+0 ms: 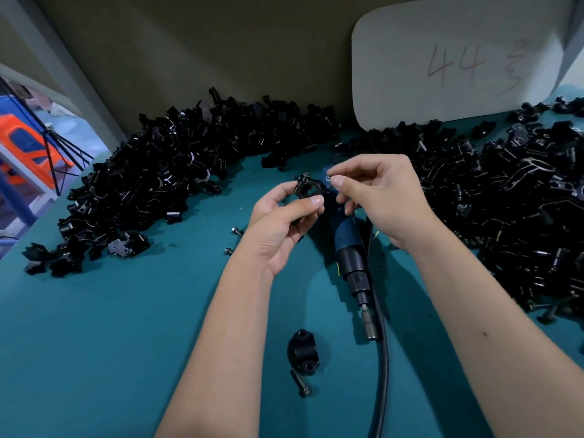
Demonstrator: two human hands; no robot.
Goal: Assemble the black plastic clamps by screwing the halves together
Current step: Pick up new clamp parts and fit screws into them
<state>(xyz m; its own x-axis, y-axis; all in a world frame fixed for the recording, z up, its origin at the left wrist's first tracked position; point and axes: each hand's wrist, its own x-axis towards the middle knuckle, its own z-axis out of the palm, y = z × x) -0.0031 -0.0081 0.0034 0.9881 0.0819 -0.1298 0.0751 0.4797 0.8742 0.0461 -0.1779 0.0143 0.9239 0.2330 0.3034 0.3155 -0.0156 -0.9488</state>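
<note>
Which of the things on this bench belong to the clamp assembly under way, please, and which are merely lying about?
In use:
left hand holding clamp
right hand pinching small screw
electric screwdriver
loose clamp half
bolt

Lying about:
piles of black parts
white card marked 44

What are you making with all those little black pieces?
A person is putting black plastic clamps together. The left hand holds one clamp up, and the right hand pinches something small, probably a screw, right beside it. An electric screwdriver lies on the green table under the hands, unused. A loose clamp half and a bolt wait nearby, with big piles of black parts behind.
</note>
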